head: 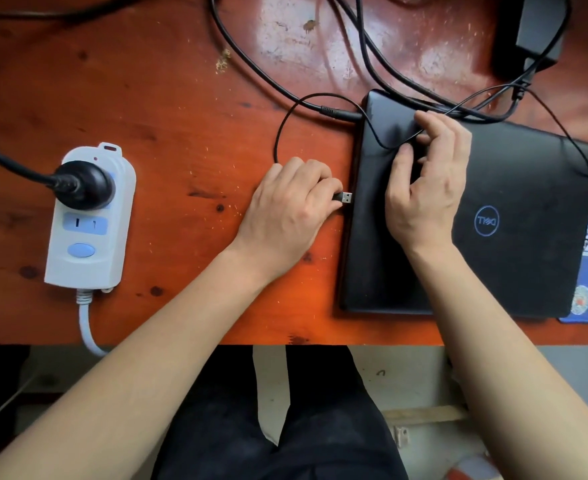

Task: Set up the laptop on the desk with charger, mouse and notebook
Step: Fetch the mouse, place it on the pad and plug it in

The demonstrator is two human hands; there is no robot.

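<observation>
One USB plug [346, 197] on thin cable [277, 143]: light, stiff metal tip, limp lead. My left hand [285, 209] pinches it at the moulded collar, the best hold, tip just beside the closed Dell laptop [514, 258], left edge. Right hand [424, 188] rests on the laptop over the cable; whether it pinches, I cannot tell

Bright, even light fills the scene from above. A pale, shiny patch glares at the far middle of the desk [285, 39], and the laptop [528, 168] lid carries a dull sheen. Shadows are soft and short, hugging the power strip [89, 220]. Wide-angle distortion stretches the lower corners. The centre is sharp; the dimmer floor [406, 375] below looks softer.
</observation>
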